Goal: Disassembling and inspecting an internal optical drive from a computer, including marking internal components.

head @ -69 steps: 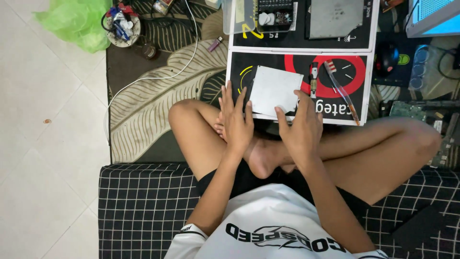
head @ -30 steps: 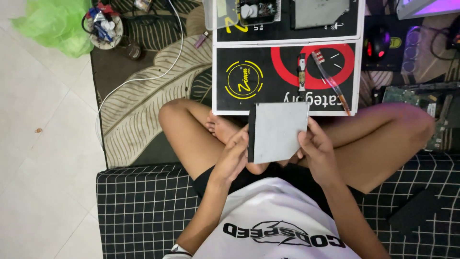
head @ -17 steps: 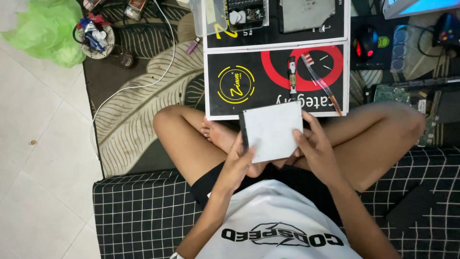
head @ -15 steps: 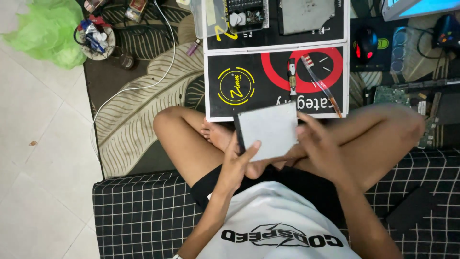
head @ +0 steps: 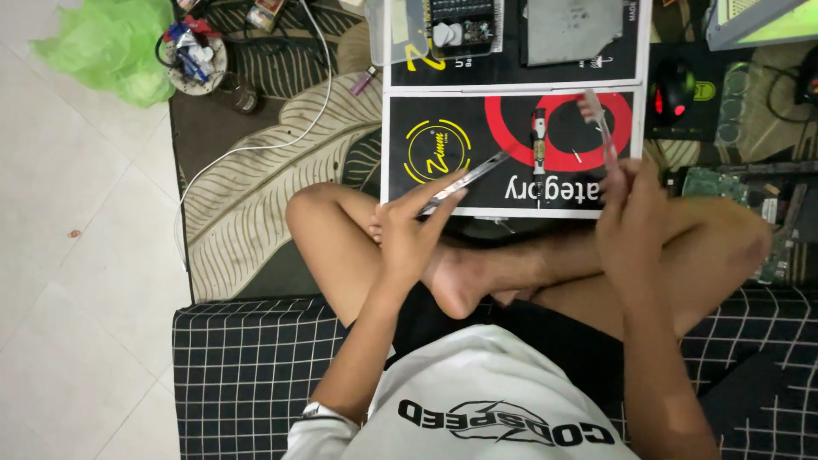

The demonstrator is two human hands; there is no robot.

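While the left hand (head: 409, 234) pinches a thin flat grey panel (head: 464, 181) edge-on between thumb and fingers, the panel slants up over the near edge of the black printed mat (head: 443, 115). Right hand (head: 632, 213) is closed around the lower end of a slim pink-handled tool (head: 601, 132), which points away across the mat's red ring. A small screwdriver (head: 538, 145) lies on the mat between the hands. Crossed bare legs below; checked black cushion (head: 247, 366) under the person. Green plastic bag (head: 106, 51) far left on tile, white cable (head: 256, 145) across the leaf-patterned rug (head: 256, 204).
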